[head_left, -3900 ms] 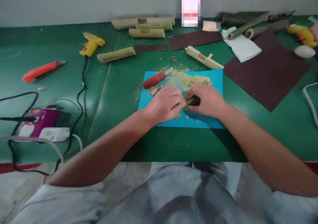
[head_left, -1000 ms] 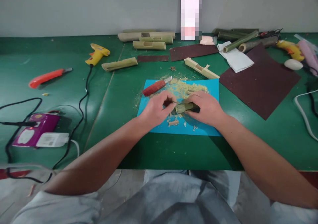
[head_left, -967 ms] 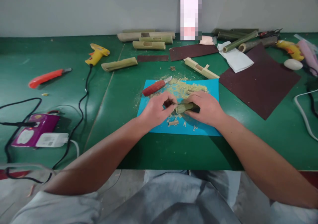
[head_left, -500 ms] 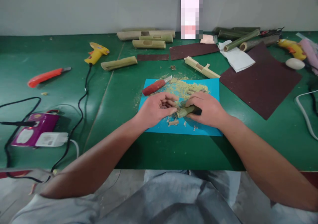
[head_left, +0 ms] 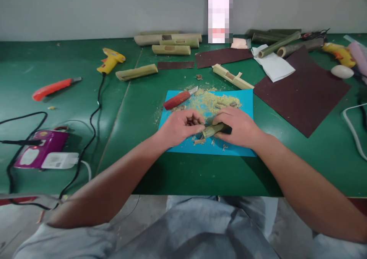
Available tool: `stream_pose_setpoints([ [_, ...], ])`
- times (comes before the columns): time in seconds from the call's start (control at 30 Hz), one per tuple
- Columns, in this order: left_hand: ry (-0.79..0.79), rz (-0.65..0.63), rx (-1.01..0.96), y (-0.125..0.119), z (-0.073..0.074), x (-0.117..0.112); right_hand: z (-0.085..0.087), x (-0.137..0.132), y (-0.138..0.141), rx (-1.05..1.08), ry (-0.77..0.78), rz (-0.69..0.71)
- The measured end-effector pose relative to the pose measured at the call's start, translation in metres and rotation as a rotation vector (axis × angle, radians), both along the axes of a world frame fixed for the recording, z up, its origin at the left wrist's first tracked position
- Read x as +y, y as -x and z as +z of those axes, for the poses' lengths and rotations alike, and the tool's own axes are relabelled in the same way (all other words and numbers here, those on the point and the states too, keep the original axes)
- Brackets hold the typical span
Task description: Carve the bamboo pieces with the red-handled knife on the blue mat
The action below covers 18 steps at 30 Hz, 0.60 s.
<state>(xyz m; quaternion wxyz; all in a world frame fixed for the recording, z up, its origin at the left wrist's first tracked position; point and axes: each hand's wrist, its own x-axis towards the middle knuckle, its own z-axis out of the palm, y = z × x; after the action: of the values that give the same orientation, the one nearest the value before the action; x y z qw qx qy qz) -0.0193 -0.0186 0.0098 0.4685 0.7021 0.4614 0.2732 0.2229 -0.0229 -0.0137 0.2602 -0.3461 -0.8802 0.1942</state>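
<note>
The fingers of the right hand [head_left: 239, 125] are closed around a short green bamboo piece [head_left: 210, 131], its end poking out toward the left fingers. The left hand [head_left: 179, 127] has loosely curled fingers, their tips right at that end; I cannot tell whether they pinch it. Under the 2 hands, a blue sheet [head_left: 183, 146] lies on the green surface [head_left: 177, 178]. Just beyond the fingers are pale shavings [head_left: 210, 101], with 1 red-handled knife [head_left: 177, 100] beyond the left fingers. Farther out lies 1 notched bamboo tube [head_left: 231, 78]. Well left of the left fingers sits 1 yellow glue gun [head_left: 110, 61].
</note>
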Motion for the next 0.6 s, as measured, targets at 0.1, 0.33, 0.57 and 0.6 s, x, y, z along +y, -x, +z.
stream_pose_setpoints([
  [0.1,0.114,-0.005,-0.055,-0.0013,0.0007,0.0003,-0.0010,0.0002,-0.0007,0.018,-0.002,0.004],
  [0.33,0.157,-0.021,-0.044,-0.0025,-0.0004,0.0008,-0.0049,0.0022,0.0001,0.009,-0.004,0.028],
  [0.57,0.062,0.008,0.041,-0.0020,0.0008,-0.0011,-0.0039,0.0015,-0.0006,-0.006,-0.001,0.013],
  [0.6,0.060,0.010,0.045,-0.0016,0.0006,-0.0011,-0.0037,0.0014,-0.0007,-0.008,0.000,0.014],
])
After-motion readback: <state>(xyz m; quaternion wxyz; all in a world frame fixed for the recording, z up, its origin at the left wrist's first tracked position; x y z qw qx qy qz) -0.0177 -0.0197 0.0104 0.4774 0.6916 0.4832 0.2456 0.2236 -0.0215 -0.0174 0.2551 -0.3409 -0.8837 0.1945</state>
